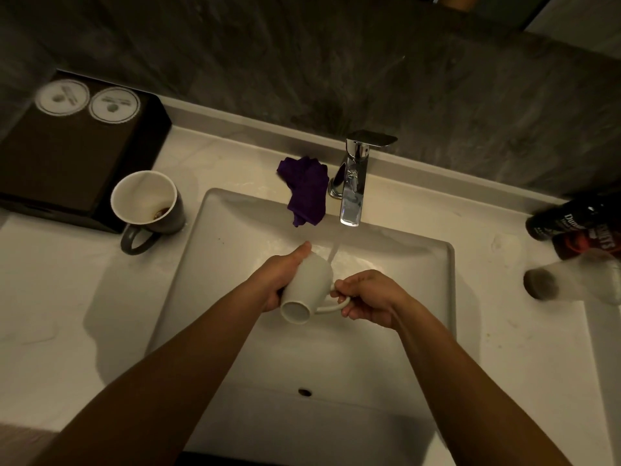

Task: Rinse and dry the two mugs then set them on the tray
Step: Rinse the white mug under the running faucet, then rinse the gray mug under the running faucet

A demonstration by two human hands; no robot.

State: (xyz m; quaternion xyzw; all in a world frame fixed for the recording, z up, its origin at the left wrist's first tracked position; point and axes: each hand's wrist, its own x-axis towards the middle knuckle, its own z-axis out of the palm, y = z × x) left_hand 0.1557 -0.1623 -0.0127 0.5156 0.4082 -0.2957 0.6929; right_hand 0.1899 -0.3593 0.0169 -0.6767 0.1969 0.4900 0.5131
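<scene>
A white mug (307, 285) lies tilted over the sink (215, 250), its base toward me and its mouth toward the faucet (353, 183). Water runs from the spout down to the mug's far end. My left hand (282, 274) grips the mug's body. My right hand (366, 297) pinches its handle. A second mug (148, 203), dark grey outside and white inside with a brown residue at the bottom, stands on the counter left of the sink. The dark tray (67, 159) sits behind it at the far left, carrying two round white coasters.
A crumpled purple cloth (305, 190) lies on the sink's back rim beside the faucet. Dark bottles (578, 223) and a clear tumbler lying on its side (571, 280) sit at the right counter edge. A dark stone wall rises behind.
</scene>
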